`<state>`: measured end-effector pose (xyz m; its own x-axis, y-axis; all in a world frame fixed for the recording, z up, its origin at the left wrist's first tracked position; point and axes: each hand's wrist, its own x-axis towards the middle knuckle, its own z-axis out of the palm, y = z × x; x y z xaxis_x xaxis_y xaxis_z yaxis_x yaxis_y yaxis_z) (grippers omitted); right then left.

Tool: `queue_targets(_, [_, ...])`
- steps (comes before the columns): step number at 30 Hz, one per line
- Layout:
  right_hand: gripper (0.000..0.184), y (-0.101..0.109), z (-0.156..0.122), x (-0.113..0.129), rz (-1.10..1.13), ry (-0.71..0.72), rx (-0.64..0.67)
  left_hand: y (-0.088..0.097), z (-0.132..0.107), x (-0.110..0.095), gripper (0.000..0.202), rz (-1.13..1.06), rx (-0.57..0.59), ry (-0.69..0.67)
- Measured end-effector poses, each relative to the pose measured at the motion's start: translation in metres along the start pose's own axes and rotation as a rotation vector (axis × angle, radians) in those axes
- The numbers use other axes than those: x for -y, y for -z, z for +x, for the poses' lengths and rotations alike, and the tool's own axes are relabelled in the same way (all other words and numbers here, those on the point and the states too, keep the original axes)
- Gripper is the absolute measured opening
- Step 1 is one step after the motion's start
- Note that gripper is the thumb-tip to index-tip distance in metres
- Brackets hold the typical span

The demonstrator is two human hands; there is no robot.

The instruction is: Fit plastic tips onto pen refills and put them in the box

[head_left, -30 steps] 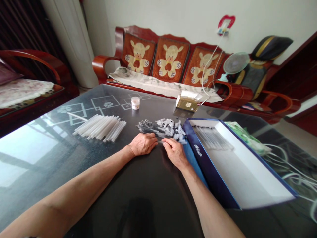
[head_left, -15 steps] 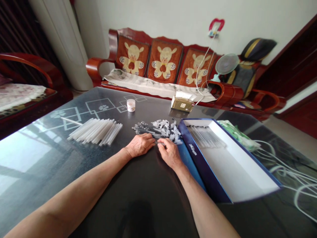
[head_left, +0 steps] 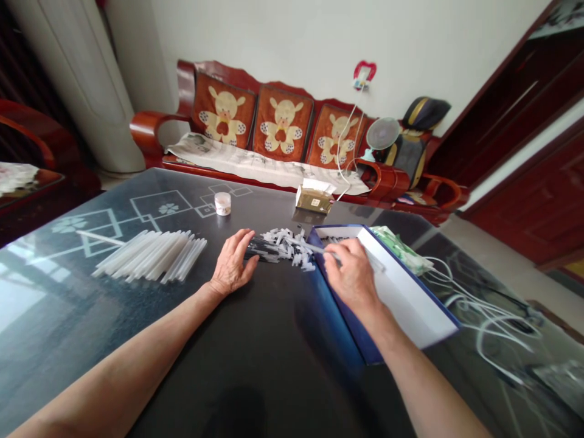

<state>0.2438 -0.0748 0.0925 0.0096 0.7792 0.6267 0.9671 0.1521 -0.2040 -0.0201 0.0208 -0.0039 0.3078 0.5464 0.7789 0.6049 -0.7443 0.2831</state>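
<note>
My right hand (head_left: 351, 274) is closed on a slim, pale pen (head_left: 312, 246), whose far end points left over the box wall. Beneath that hand lies a blue box (head_left: 410, 304) with a white inside; a row of thin clear pens (head_left: 376, 261) in it is partly hidden by the hand. My left hand (head_left: 232, 264) rests with fingers apart beside a bundle of thin dark refills (head_left: 264, 248), its fingertips at their near ends. Small white caps (head_left: 292, 243) are heaped between the refills and the box. Farther left lies a pile of whitish translucent tubes (head_left: 152, 255).
The dark glossy table (head_left: 255, 347) also bears a small round tub (head_left: 222, 204), a tissue box (head_left: 314, 198), a green-white packet (head_left: 401, 249) and coiled white cables (head_left: 483, 310). A wooden sofa (head_left: 155, 134) and a small fan (head_left: 382, 135) stand beyond.
My hands were together in front of the heap and have parted. The right moved right, over the box, with the pen; the left moved left and opened. The view has turned right.
</note>
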Motion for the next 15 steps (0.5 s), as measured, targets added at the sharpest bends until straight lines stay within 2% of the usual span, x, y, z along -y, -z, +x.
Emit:
queue_targets(3, [0.022, 0.015, 0.013, -0.065, -0.22, -0.239, 0.065, -0.003, -0.001, 0.002, 0.051, 0.008, 0.033, -0.004])
queue_targets(5, [0.028, 0.014, 0.015, -0.104, -0.331, -0.432, 0.205, -0.005, -0.002, 0.003, 0.046, 0.008, 0.039, -0.01])
queue_targets(7, [0.028, 0.007, 0.013, -0.129, -0.376, -0.502, 0.275, -0.007, -0.002, 0.004, 0.041, 0.005, 0.046, -0.017])
queue_targets(10, [0.031, -0.007, 0.01, -0.142, -0.422, -0.528, 0.425, -0.009, -0.004, 0.006, 0.036, -0.001, 0.061, -0.029])
queue_targets(15, [0.031, -0.024, 0.016, -0.137, -0.45, -0.556, 0.549, -0.01, -0.004, 0.008, 0.032, -0.031, 0.081, -0.03])
